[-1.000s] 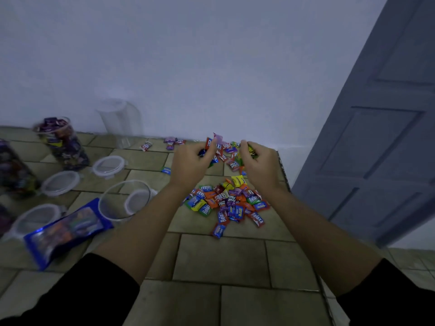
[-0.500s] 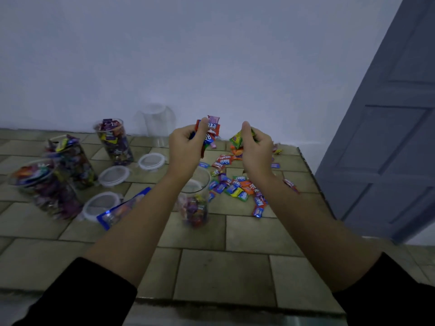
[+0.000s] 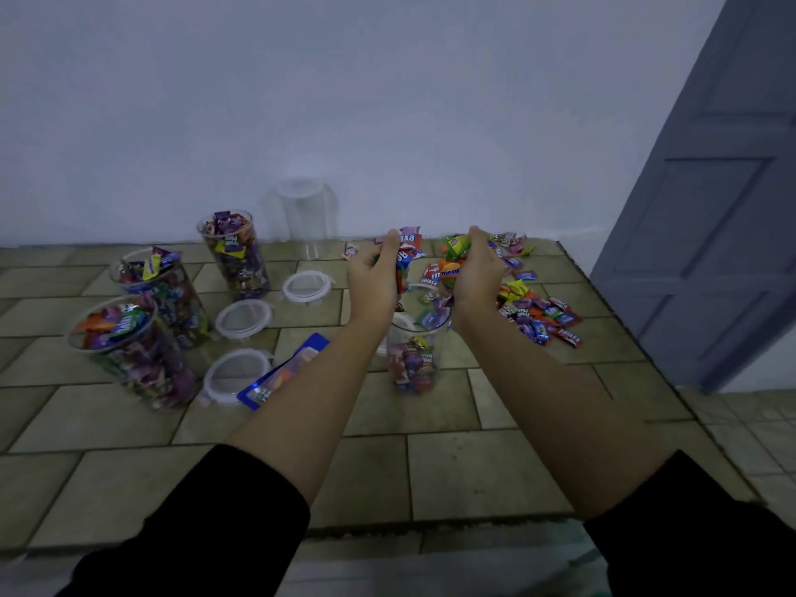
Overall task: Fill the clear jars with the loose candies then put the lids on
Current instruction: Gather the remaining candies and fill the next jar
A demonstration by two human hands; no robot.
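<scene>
Both hands hang in the centre of the frame, just above a clear jar (image 3: 412,355). The jar is partly full and stands upright on the tiled tabletop (image 3: 452,471). The left hand (image 3: 372,280) is curled round a bunch of wrapped candies (image 3: 408,251). The right hand (image 3: 477,273) grips a second bunch (image 3: 452,260), with orange and green wrappers among them. The forearms cross the lower frame and hide part of the jar's rim on both sides.

Right of the jar, the loose candies (image 3: 538,314) lie spread toward the tabletop's far right corner. At left stand three filled jars (image 3: 138,355), all lidless. Three lids (image 3: 243,317) lie flat between those jars and the hands. A blue packet (image 3: 280,374) lies against the nearest lid, its end hidden by the left forearm. An empty jar (image 3: 303,217) stands at the back by the wall (image 3: 387,101). A grey door (image 3: 710,217) fills the right edge.
</scene>
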